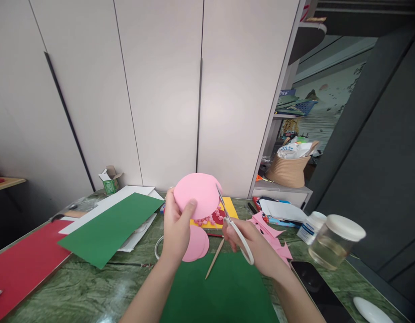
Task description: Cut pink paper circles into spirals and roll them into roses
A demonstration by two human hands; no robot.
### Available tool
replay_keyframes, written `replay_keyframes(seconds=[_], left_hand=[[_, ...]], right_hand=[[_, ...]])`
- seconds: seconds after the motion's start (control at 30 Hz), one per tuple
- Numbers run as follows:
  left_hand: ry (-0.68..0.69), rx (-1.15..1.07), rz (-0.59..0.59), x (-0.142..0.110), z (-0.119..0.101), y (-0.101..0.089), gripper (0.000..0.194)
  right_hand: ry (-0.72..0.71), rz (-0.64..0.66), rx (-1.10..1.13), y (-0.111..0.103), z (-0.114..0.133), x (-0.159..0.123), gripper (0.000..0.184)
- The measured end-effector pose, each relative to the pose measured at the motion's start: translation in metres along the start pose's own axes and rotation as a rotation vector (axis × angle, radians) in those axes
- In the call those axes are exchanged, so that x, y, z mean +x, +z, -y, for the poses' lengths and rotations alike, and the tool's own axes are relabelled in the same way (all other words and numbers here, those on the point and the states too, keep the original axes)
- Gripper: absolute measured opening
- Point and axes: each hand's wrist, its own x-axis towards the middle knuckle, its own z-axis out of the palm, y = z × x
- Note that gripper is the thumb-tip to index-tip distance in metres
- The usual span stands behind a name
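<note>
My left hand [178,220] grips a round piece of pink paper [199,193] by its left side, thumb on the near face. My right hand [244,235] holds a pair of scissors [243,244] with white handles. Their blades reach the right edge of that pink paper. Below the left hand, several pink paper circles [194,244] lie overlapped. A pointed wooden stick [214,259] rests on the green sheet [221,291] between my forearms. Behind the scissors lies a yellow sheet [231,206] with pink pieces on a red patch, partly hidden.
Pink paper scraps [270,231] lie right of my right hand. A phone [320,291], a lidded jar of liquid [337,242] and a white bottle [311,227] stand or lie farther right. Green card [115,224] and red card [32,260] cover the left side. White cupboard doors [160,89] rise behind.
</note>
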Motion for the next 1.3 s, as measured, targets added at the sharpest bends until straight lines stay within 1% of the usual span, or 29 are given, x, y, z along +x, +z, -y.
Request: replay_keyframes(seconds=[0.13, 0.37, 0.6, 0.97, 1.17, 1.3], left_hand=[[0.006, 0.006, -0.005, 0.0001, 0.0002, 0.0006, 0.025], [0.007, 0.032, -0.038, 0.0, 0.0008, -0.0003, 0.031], [0.01, 0.03, -0.047, -0.0003, 0.0001, 0.0003, 0.03], [0.023, 0.008, -0.067, -0.0003, -0.0001, 0.0002, 0.026], [0.02, 0.017, -0.027, -0.0006, -0.0003, -0.0001, 0.023], [0.011, 0.029, 0.0, -0.0014, -0.0008, 0.0001, 0.022]], right_hand=[[-0.014, -0.012, 0.009, 0.0002, -0.0006, 0.0001, 0.043], [-0.004, -0.006, -0.003, -0.0008, -0.0017, -0.0003, 0.04], [0.017, -0.002, -0.007, -0.0006, -0.0018, 0.0005, 0.032], [0.023, 0.004, -0.025, 0.0, -0.0044, 0.0004, 0.032], [0.018, 0.011, -0.018, -0.0009, -0.0024, -0.0005, 0.032], [-0.015, 0.007, -0.016, -0.0019, -0.0013, -0.0013, 0.034]])
